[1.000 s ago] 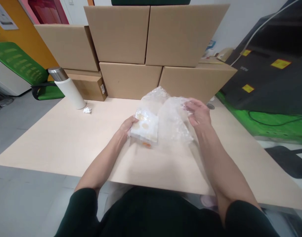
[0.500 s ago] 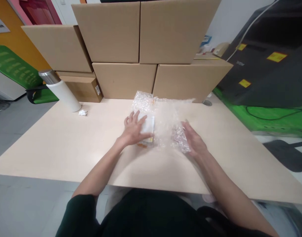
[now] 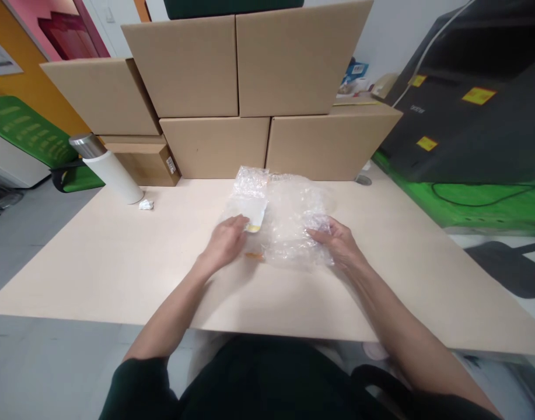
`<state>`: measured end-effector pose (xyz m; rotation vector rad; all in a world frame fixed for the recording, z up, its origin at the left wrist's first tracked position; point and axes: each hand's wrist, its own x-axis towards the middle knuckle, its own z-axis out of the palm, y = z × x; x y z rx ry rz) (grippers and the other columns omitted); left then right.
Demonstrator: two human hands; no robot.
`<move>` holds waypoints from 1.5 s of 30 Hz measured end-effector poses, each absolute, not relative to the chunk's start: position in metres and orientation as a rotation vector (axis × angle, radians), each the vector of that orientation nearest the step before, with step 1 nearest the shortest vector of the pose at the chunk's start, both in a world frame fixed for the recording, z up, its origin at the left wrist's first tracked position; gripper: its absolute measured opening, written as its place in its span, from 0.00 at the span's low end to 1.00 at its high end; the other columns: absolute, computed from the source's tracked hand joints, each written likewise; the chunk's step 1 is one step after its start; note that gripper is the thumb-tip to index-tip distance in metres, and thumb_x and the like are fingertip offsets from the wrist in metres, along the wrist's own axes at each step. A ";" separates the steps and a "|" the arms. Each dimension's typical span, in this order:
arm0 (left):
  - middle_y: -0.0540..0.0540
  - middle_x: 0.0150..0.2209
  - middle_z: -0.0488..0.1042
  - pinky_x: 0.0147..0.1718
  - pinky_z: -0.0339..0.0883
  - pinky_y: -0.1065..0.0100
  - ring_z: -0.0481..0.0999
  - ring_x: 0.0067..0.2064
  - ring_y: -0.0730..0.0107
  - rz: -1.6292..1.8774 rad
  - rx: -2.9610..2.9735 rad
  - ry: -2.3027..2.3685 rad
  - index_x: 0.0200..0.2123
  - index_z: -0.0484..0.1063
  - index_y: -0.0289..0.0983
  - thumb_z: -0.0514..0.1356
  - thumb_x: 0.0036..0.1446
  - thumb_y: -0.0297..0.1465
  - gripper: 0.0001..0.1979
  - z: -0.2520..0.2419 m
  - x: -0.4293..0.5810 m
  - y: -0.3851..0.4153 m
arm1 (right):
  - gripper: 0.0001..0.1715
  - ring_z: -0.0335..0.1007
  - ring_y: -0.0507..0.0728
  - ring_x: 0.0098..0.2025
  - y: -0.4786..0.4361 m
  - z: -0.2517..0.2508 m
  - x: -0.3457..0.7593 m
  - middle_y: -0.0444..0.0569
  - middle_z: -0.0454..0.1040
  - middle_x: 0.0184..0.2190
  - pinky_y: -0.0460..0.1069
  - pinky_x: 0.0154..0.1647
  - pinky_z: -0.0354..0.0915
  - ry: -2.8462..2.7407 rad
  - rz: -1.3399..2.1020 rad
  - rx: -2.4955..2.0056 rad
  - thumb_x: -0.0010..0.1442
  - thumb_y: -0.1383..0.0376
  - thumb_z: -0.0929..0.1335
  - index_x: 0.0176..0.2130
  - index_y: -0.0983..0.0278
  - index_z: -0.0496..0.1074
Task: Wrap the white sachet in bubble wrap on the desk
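A sheet of clear bubble wrap (image 3: pixel 289 213) lies spread on the table, crumpled toward its right side. On its left part rests a flat white item (image 3: pixel 253 211) with a yellow strip at its near end; its exact kind does not show. My left hand (image 3: pixel 226 240) is closed at the near left edge of this item, fingertips and thumb pinched together there. My right hand (image 3: pixel 339 242) grips the bunched right edge of the bubble wrap between thumb and fingers. An orange mark (image 3: pixel 254 255) shows at the wrap's near left edge.
Stacked cardboard boxes (image 3: pixel 214 149) line the back of the pale table (image 3: pixel 131 262). A white flask with a steel cap (image 3: pixel 114 175) stands at the left, with a crumpled white scrap (image 3: pixel 146 205) beside it. A small grey object (image 3: pixel 362 180) sits at the back right.
My left hand has gone from spread flat over the white item to closed at its near left edge, and the item now lies tilted. My right hand has closed more firmly on the wrap.
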<state>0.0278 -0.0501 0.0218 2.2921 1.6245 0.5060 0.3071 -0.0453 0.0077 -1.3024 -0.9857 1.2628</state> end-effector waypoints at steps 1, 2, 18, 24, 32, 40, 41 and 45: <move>0.40 0.62 0.69 0.62 0.59 0.57 0.68 0.63 0.55 0.638 2.201 1.612 0.59 0.68 0.37 0.51 0.64 0.30 0.21 0.022 0.020 -0.054 | 0.26 0.66 0.52 0.26 -0.045 0.009 0.310 0.41 0.73 0.25 0.47 0.28 0.61 -0.992 1.258 -1.302 0.35 0.56 0.80 0.34 0.61 0.73; 0.40 0.63 0.69 0.63 0.59 0.58 0.68 0.63 0.55 0.753 2.100 1.586 0.59 0.68 0.37 0.51 0.66 0.34 0.21 0.023 0.013 -0.058 | 0.25 0.66 0.52 0.27 -0.044 0.010 0.313 0.41 0.73 0.26 0.47 0.28 0.61 -0.998 1.251 -1.304 0.35 0.57 0.80 0.34 0.61 0.74; 0.37 0.54 0.70 0.48 0.71 0.52 0.73 0.53 0.53 1.394 1.153 2.001 0.55 0.66 0.40 0.62 0.46 0.28 0.30 -0.013 -0.078 -0.098 | 0.23 0.63 0.51 0.21 -0.031 -0.007 0.345 0.39 0.70 0.20 0.46 0.20 0.59 -0.866 1.293 -1.451 0.30 0.64 0.79 0.28 0.63 0.72; 0.39 0.47 0.73 0.50 0.66 0.55 0.73 0.49 0.54 1.047 1.907 2.066 0.49 0.75 0.38 0.55 0.62 0.40 0.18 0.006 -0.029 -0.102 | 0.23 0.65 0.52 0.22 -0.027 -0.012 0.348 0.40 0.72 0.21 0.46 0.20 0.61 -0.879 1.244 -1.481 0.30 0.65 0.79 0.30 0.61 0.73; 0.50 0.23 0.70 0.27 0.55 0.68 0.68 0.28 0.65 0.707 1.570 1.881 0.25 0.71 0.39 0.65 0.49 0.42 0.13 0.001 0.018 -0.048 | 0.19 0.67 0.54 0.21 -0.030 -0.013 0.349 0.44 0.73 0.20 0.49 0.20 0.63 -0.882 1.295 -1.490 0.30 0.66 0.79 0.26 0.62 0.74; 0.55 0.19 0.64 0.19 0.55 0.72 0.62 0.20 0.75 0.876 1.385 1.706 0.28 0.63 0.40 0.62 0.49 0.47 0.18 -0.010 -0.015 -0.054 | 0.18 0.65 0.52 0.21 -0.029 -0.015 0.352 0.42 0.71 0.20 0.46 0.19 0.62 -0.819 1.278 -1.523 0.32 0.68 0.79 0.25 0.62 0.71; 0.55 0.19 0.63 0.18 0.55 0.73 0.62 0.19 0.76 0.893 1.367 1.712 0.29 0.62 0.40 0.62 0.49 0.47 0.18 -0.008 -0.025 -0.057 | 0.19 0.65 0.51 0.20 -0.028 -0.016 0.353 0.41 0.71 0.19 0.46 0.18 0.62 -0.826 1.272 -1.527 0.32 0.68 0.79 0.24 0.62 0.70; 0.57 0.18 0.61 0.16 0.52 0.73 0.59 0.17 0.77 0.907 1.308 1.814 0.27 0.60 0.40 0.64 0.47 0.44 0.18 -0.005 -0.066 -0.070 | 0.24 0.64 0.51 0.20 -0.028 -0.019 0.358 0.42 0.71 0.20 0.45 0.16 0.60 -0.847 1.295 -1.530 0.30 0.67 0.81 0.26 0.61 0.69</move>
